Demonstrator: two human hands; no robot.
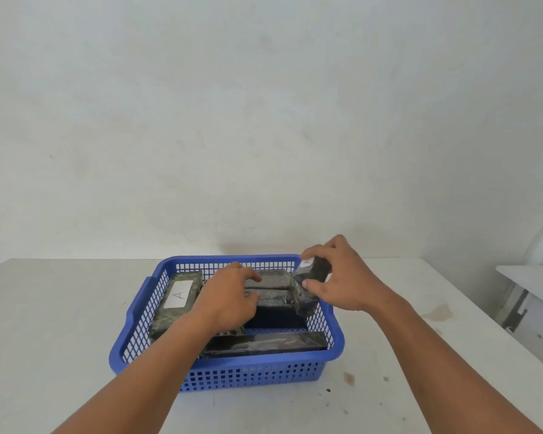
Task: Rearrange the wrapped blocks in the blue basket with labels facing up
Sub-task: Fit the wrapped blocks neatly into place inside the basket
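A blue mesh basket [232, 372] stands on the white table and holds several dark camouflage-wrapped blocks. The block at the left [177, 297] lies with a white label marked A facing up. My left hand [229, 296] reaches into the middle, its fingers on two blocks lying side by side [275, 291]. At the basket's back right corner my right hand [337, 274] grips a tilted block [312, 272], lifted at its far end, with part of a white label showing on top. Another long block [264, 343] lies along the near wall.
The white table [60, 324] runs up to a plain wall at the back. A second white table or shelf [533, 277] stands to the right, across a gap. Small stains mark the table surface near the basket's front right.
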